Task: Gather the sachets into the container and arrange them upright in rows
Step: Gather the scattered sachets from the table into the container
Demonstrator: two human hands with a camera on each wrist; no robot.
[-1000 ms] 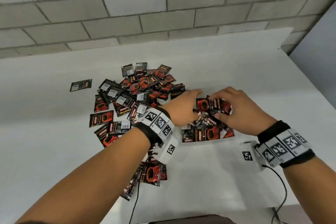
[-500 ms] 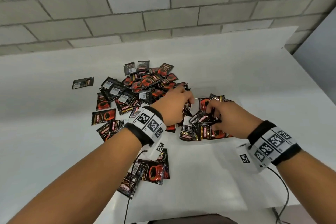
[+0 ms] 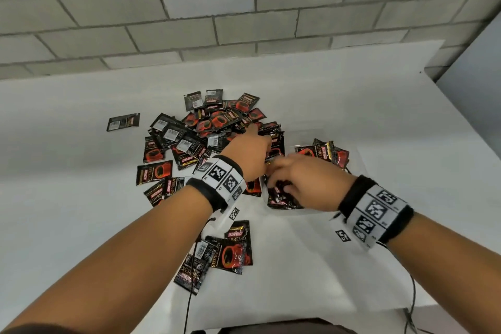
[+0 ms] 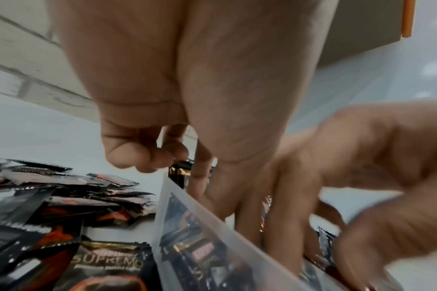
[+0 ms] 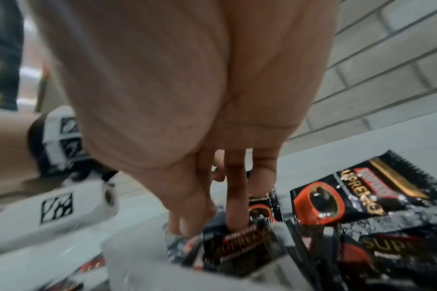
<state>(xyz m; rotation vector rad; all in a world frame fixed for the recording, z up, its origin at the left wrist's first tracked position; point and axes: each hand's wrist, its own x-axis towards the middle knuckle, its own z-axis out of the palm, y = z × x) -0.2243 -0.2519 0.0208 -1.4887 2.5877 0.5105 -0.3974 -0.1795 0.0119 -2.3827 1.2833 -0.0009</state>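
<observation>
White table [image 3: 81, 211] holds one big pile of sachets [image 3: 189, 138], too many to count. Both hands reach into one clear container [image 4: 202, 220]: left hand [image 3: 252, 154] and right hand [image 3: 306, 179] fingers straight among its sachets, tips hidden.

Your sachets [image 3: 154, 171] are glossy black, each printed with a red-orange cup and gold and red lettering, some turned to show a white barcode patch; they lie on a plain white tabletop [image 3: 298, 266] beside your translucent, frosted container [image 4: 200, 212]. Your wristbands [image 3: 222, 180] carry black-and-white square marker patterns edged in black, and the block wall [image 3: 244, 8] behind is pale grey with darker joints.
</observation>
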